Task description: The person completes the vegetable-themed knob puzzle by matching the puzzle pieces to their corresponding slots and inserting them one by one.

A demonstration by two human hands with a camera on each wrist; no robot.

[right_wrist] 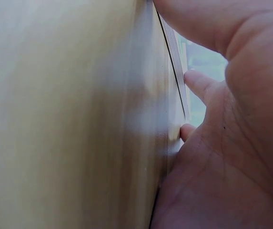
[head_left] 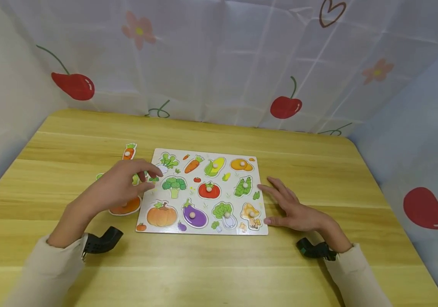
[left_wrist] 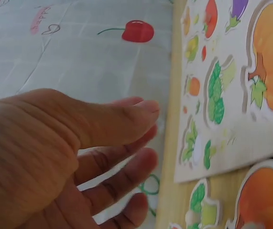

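Note:
A white wooden puzzle board [head_left: 226, 194] with vegetable pictures lies flat on the table. My left hand [head_left: 115, 185] hovers at its left edge, thumb and fingers apart with nothing between them, as the left wrist view shows. Under and beside that hand lie loose knobbed pieces: a carrot [head_left: 129, 152], a pumpkin [head_left: 125, 207] and a partly hidden broccoli [left_wrist: 198, 202]. My right hand [head_left: 293, 209] touches the board's right edge with spread fingertips. Knobbed pieces such as the tomato [head_left: 208, 190], eggplant [head_left: 194, 215] and corn [head_left: 215, 166] sit in the board. The pumpkin recess [head_left: 161, 216] shows no knob.
The wooden table [head_left: 211, 268] extends around the board on all sides. Behind it hangs a pale curtain [head_left: 203, 64] printed with cherries and flowers. Black wrist cameras [head_left: 104, 241] are worn on both wrists.

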